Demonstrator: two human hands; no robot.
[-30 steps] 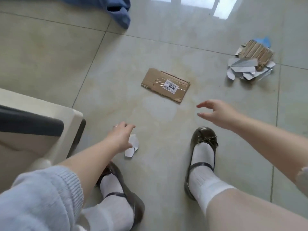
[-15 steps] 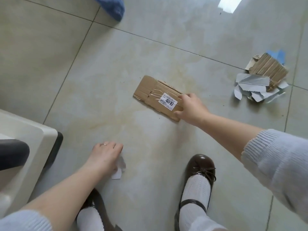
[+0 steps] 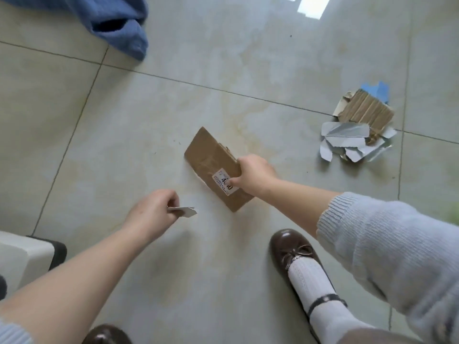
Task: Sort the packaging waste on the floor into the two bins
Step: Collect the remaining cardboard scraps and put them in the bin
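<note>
Right hand (image 3: 253,173) grips a flattened brown cardboard piece (image 3: 214,167), thumb on its white label (image 3: 223,182); left hand (image 3: 154,212) pinches a torn white paper scrap (image 3: 183,211) beside the cardboard. Pick-up step; next, carry each to its bin, probably the white container (image 3: 22,254) left of the cardboard.

The right hand (image 3: 255,173), open in the air a second ago, now grips the cardboard piece (image 3: 215,167) and tilts it up. The left hand (image 3: 151,211) now pinches the white paper scrap (image 3: 185,211) clear of the floor.
</note>
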